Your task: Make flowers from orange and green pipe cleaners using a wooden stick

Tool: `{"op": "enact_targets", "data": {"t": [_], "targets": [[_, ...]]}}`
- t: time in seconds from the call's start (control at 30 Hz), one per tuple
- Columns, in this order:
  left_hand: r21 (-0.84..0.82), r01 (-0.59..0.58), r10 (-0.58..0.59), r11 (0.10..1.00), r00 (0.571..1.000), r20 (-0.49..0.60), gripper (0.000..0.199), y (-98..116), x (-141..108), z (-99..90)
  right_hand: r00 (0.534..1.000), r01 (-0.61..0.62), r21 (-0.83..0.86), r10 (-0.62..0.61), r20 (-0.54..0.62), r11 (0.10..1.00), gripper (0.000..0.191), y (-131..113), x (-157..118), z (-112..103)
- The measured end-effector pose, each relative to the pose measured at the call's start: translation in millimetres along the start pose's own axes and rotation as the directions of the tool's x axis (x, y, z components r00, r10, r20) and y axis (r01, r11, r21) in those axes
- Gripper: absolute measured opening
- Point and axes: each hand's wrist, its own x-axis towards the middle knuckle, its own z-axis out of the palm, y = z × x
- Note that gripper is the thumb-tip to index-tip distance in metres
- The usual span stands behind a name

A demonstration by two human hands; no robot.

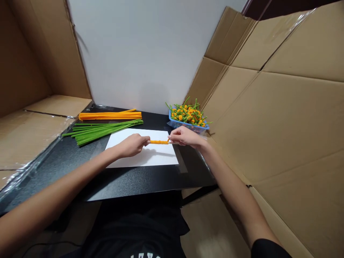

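Note:
Between my two hands stretches an orange pipe cleaner [159,142], wound in tight coils around a thin rod that is mostly hidden. My left hand [136,144] pinches the left end of the coil. At the right end, the fingers of my right hand [185,136] are closed on the pipe cleaner's loose end, which stands up a little from the rod. Both hands hover over a white sheet of paper [142,160], and their shadow falls on it.
On the black table [134,181], straight orange pipe cleaners [110,115] lie behind a fanned bundle of green pipe cleaners [104,132]. A blue basket [185,125] at the back right holds several orange balls on green stems. Cardboard walls [290,118] flank both sides.

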Motion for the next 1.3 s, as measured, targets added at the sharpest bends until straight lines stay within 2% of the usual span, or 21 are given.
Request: {"op": "enact_targets", "data": {"t": [0.1, 0.17, 0.23, 0.3, 0.4, 0.47, 0.53, 0.67, 0.77, 0.83, 0.9, 0.97, 1.07, 1.13, 1.2, 1.23, 1.3], "targets": [[0.055, 0.154, -0.142, 0.986, 0.972, -0.186, 0.024, 2, 2, 6.7, 0.986, 0.029, -0.073, -0.041, -0.164, 0.997, 0.026, -7, -7, 9], [-0.034, 0.190, -0.192, 0.981, 0.946, -0.263, 0.025, 4, 2, 8.6, 0.971, 0.037, -0.055, -0.049, -0.234, 0.998, 0.025, -1, -9, 19], [-0.192, 0.163, -0.213, 0.968, 0.934, -0.285, 0.031, 5, 4, 9.5, 0.965, 0.066, 0.024, -0.058, -0.254, 0.998, 0.029, 9, -10, 30], [-0.420, 0.126, -0.244, 0.899, 0.940, -0.238, 0.037, 6, 5, 11.0, 0.973, 0.071, 0.174, -0.031, -0.227, 0.982, 0.037, 19, -10, 38], [-0.748, 0.135, -0.265, 0.650, 0.963, -0.057, 0.044, 6, 8, 14.2, 0.989, 0.040, 0.406, 0.022, -0.148, 0.913, 0.044, 30, -11, 39], [-0.839, 0.154, -0.223, 0.522, 0.974, 0.040, 0.046, 6, 9, 14.9, 0.996, 0.019, 0.506, 0.027, -0.083, 0.862, 0.043, 34, -12, 33], [-0.860, 0.156, -0.164, 0.486, 0.983, 0.086, 0.048, 6, 8, 13.4, 1.000, 0.006, 0.560, 0.011, -0.026, 0.829, 0.039, 38, -13, 24], [-0.851, 0.151, -0.088, 0.504, 0.989, 0.123, 0.046, 6, 3, 7.0, 0.999, -0.007, 0.545, -0.020, 0.043, 0.838, 0.034, 44, -15, 12], [-0.814, 0.147, -0.023, 0.562, 0.987, 0.162, 0.045, 6, 0, 2.9, 0.997, -0.017, 0.445, -0.017, 0.073, 0.895, 0.035, 46, -14, 12], [-0.728, 0.111, 0.041, 0.676, 0.981, 0.188, 0.043, 6, -1, 0.9, 0.994, -0.041, 0.350, 0.002, 0.114, 0.936, 0.036, 45, -14, 10], [-0.556, 0.025, 0.105, 0.831, 0.974, 0.202, 0.040, 6, -2, 0.0, 0.989, -0.076, 0.218, 0.045, 0.143, 0.973, 0.035, 40, -14, 6], [-0.337, -0.057, 0.133, 0.940, 0.969, 0.207, 0.033, 6, -2, 1.1, 0.986, -0.094, 0.042, 0.087, 0.139, 0.995, 0.032, 31, -15, 2], [-0.040, -0.063, 0.068, 0.997, 0.985, 0.157, 0.019, 8, -1, 6.0, 0.998, -0.047, -0.278, 0.055, 0.021, 0.959, 0.027, 13, -18, 4], [0.139, 0.021, -0.031, 0.990, 0.997, 0.067, 0.019, 9, 0, 9.6, 0.982, -0.023, -0.437, -0.061, -0.178, 0.899, 0.028, 5, -20, 14], [0.249, 0.132, -0.125, 0.959, 0.991, -0.044, 0.023, 9, 1, 11.7, 0.928, -0.007, -0.434, -0.156, -0.339, 0.901, 0.029, 4, -20, 29], [0.263, 0.177, -0.157, 0.949, 0.983, -0.094, 0.023, 9, 1, 12.1, 0.911, 0.008, -0.350, -0.151, -0.384, 0.937, 0.027, 8, -19, 36], [0.198, 0.229, -0.193, 0.953, 0.963, -0.187, 0.021, 8, 1, 11.7, 0.926, 0.051, 0.000, -0.047, -0.376, 0.999, 0.027, 20, -14, 49]]}}
